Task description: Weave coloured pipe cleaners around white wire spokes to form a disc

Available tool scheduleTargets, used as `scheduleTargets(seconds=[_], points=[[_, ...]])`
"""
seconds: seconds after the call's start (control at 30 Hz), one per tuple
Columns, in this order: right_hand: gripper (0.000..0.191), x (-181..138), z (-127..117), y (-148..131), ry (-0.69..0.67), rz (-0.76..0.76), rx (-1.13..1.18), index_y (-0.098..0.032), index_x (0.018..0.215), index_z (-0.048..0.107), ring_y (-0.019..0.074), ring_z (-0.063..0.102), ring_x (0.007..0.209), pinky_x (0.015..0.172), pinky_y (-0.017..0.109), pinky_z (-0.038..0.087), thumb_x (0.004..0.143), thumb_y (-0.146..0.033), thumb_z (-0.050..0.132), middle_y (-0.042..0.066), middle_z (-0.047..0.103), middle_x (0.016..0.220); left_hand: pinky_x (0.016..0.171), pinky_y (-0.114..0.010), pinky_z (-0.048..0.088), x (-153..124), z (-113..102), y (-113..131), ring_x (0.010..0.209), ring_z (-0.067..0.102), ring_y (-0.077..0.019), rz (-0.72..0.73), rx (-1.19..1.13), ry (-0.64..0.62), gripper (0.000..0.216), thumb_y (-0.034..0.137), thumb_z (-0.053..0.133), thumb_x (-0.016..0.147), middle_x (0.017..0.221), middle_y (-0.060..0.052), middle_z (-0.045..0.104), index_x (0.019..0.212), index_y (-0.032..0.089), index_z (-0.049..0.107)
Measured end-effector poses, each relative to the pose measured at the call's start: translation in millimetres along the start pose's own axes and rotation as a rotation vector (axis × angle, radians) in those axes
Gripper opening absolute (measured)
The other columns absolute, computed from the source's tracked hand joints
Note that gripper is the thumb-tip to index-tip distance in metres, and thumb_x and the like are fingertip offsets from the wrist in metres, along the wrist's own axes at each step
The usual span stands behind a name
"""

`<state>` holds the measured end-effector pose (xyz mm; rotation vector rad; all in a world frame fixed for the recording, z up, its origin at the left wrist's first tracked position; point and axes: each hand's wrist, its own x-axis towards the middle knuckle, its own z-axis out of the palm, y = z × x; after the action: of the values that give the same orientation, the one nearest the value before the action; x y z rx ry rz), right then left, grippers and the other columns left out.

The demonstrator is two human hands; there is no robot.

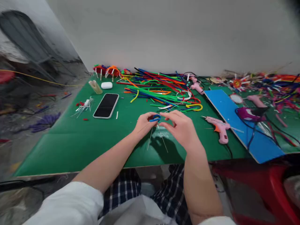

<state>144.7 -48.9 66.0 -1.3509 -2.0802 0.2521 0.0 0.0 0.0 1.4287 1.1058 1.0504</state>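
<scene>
Above the green tabletop, my left hand (142,122) is closed on a small blue ring-like piece (155,118) that looks bent from pipe cleaner. Thin pale wires (162,137) stick out of it, some pointing down toward me and others away. On the other side, my right hand (178,125) has thumb and fingertips bent in a pinch at the piece's right edge. What sits between those fingertips is too small to make out. Behind the hands lies a pile of coloured pipe cleaners (154,89).
A phone (106,105), a white case (107,85) and a bundle of thin white strips (84,106) lie on the left. To the right are a pink glue gun (217,126) and a blue board (234,115) with a purple tool (249,114) and cables. A wall closes off the back.
</scene>
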Motion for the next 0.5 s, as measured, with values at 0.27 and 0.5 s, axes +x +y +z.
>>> scheduleTargets(seconds=[0.27,0.5], points=[[0.016,2.7,9.6,6.1,-0.017,0.046,-0.004,-0.022,0.086,0.062,0.0141,0.057,0.076,0.065,0.025,0.041,0.079,-0.027,0.048,0.002,0.063,0.084,0.056,-0.024,0.046,1.0,-0.4,-0.4,0.055,0.052,-0.0089,-0.004,0.005,-0.073,0.022,0.023,0.059,0.063,0.065,0.001,0.057,0.083,0.013,0.056],[0.014,-8.1,-26.6,22.5,0.002,0.160,0.066,-0.021,0.079,0.064,0.0124,0.054,0.066,0.057,0.024,0.038,0.074,-0.030,0.054,0.000,0.064,0.078,0.057,-0.026,0.049,1.4,-0.1,-6.0,0.057,0.055,-0.0098,-0.043,-0.046,-0.194,0.024,0.029,0.059,0.067,0.064,0.000,0.057,0.085,0.014,0.056]])
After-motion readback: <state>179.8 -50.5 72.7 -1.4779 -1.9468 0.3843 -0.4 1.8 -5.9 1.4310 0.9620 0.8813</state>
